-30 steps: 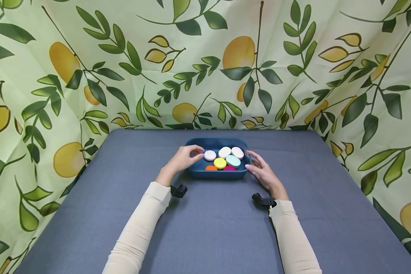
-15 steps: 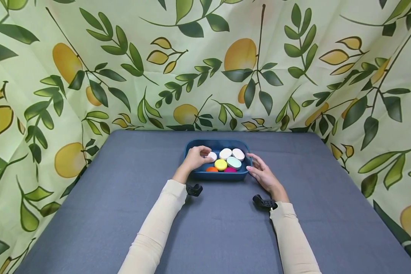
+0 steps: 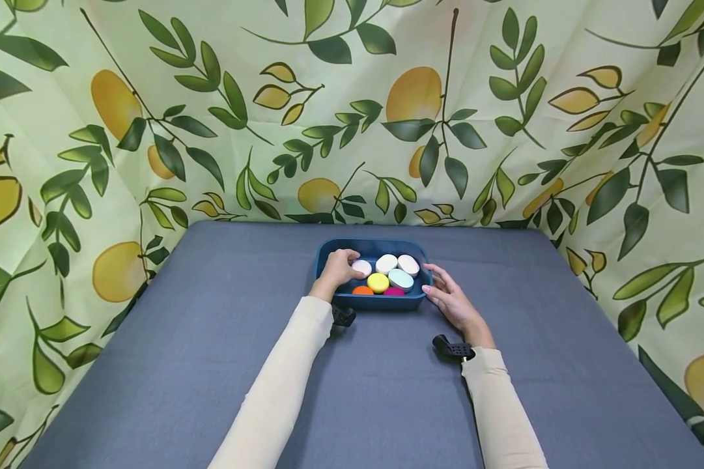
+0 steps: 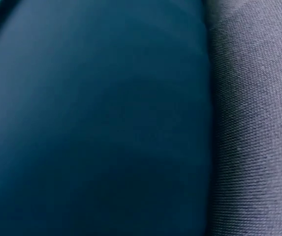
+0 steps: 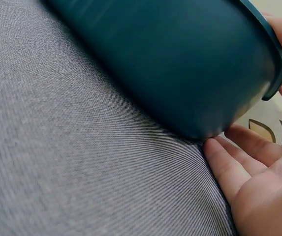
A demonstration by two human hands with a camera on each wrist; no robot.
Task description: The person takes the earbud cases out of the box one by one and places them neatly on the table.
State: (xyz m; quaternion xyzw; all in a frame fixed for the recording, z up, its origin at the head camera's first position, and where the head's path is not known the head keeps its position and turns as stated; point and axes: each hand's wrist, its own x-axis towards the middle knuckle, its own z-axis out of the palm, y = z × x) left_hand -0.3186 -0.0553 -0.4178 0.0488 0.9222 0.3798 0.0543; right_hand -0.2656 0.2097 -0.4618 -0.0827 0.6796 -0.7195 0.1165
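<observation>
A dark blue rounded container [image 3: 381, 302] stands towards the back of the table, holding several smooth round and oval pieces. My left hand [image 3: 336, 268] reaches over its left end, thumb and fingers closed round a pale pink round piece [image 3: 361, 268]. White ovals [image 3: 386, 263], a yellow disc [image 3: 378, 282] and a pale mint oval [image 3: 401, 279] lie beside it. Orange [image 3: 363, 290] and magenta [image 3: 394, 291] pieces show partly behind the front wall. My right hand [image 3: 452, 301] holds the container's right end; in the right wrist view its fingers [image 5: 225, 167] span from base to rim.
A grey-blue cloth [image 3: 387, 391] covers the table. Behind and at both sides hangs a leaf-and-fruit patterned curtain [image 3: 240, 156]. Black wrist cameras [image 3: 452, 347] sit on both wrists. The container's outer wall [image 4: 106, 108] fills most of the left wrist view.
My left hand has moved right, from the container's left rim into it, and its fingers have closed round the pale pink piece. The right hand stays at the right end.
</observation>
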